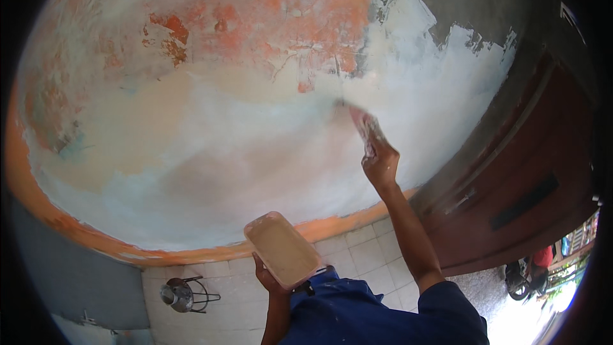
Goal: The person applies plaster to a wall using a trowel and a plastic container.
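My right hand (382, 165), arm stretched forward, is closed round the handle of a flat, paint-smeared brush (361, 118). The brush's dark end is blurred and appears to be against the wall (268, 108), where a pale wet-looking coat meets older orange patches. My left hand (271, 278) holds a shallow rectangular tray (284, 249) from its left and underside. The tray has rounded corners, a pinkish rim and a smooth beige mix inside. Most of my left fingers are hidden beneath it.
A dark stool (204, 296) with a splattered metal container (175, 294) on it stands on the tiled floor (357, 249) at lower left. A dark red door (517, 185) lies to the right. Grey panelling (76, 262) is at left. A motorbike (520, 280) is beyond the doorway.
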Action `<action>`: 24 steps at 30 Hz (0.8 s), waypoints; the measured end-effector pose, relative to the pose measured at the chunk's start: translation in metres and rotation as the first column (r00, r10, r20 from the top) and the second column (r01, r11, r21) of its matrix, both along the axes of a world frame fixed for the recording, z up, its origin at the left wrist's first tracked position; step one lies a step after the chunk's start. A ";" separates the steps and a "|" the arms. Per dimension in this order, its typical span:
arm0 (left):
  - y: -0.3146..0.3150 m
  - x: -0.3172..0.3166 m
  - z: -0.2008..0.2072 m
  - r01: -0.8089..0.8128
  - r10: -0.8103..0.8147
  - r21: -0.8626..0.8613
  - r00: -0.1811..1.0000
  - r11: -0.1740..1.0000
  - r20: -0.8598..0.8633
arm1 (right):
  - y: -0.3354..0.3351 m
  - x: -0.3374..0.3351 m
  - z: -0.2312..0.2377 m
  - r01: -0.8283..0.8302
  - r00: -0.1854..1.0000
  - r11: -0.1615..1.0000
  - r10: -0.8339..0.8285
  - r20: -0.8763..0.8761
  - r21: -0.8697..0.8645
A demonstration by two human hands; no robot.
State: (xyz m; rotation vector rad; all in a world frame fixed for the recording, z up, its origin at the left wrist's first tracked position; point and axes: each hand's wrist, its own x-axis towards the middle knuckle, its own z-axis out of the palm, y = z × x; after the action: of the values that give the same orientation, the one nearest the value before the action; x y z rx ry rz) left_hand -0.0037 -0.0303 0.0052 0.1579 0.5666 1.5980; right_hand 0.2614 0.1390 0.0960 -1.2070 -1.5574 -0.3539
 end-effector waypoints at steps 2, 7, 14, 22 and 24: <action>-0.001 0.002 -0.003 0.013 -0.013 0.021 1.000 1.000 0.021 | 0.001 -0.013 0.031 0.000 1.000 0.998 0.001 -0.014 0.060; 0.002 0.001 0.005 0.158 -0.174 0.095 0.966 0.983 0.189 | 0.032 -0.046 0.076 0.087 0.989 0.962 -0.115 0.092 0.259; 0.001 -0.027 -0.042 0.049 -0.048 0.069 0.999 0.996 -0.018 | 0.037 -0.079 0.164 0.177 0.972 0.893 -0.225 0.072 0.413; 0.015 -0.031 -0.052 0.129 -0.144 0.110 0.979 0.985 0.142 | 0.045 -0.085 0.077 0.045 0.894 0.952 -0.173 0.413 0.302; 0.018 -0.027 -0.033 0.148 -0.170 0.106 0.955 0.983 0.242 | 0.040 -0.087 0.064 0.055 0.902 0.962 -0.163 0.399 0.268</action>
State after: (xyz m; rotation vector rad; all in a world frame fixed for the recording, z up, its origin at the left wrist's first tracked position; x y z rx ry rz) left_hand -0.0304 -0.0125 -0.0274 0.0635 0.2809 1.4582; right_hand 0.1747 0.1793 0.1604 -1.0643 -1.7438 -0.9087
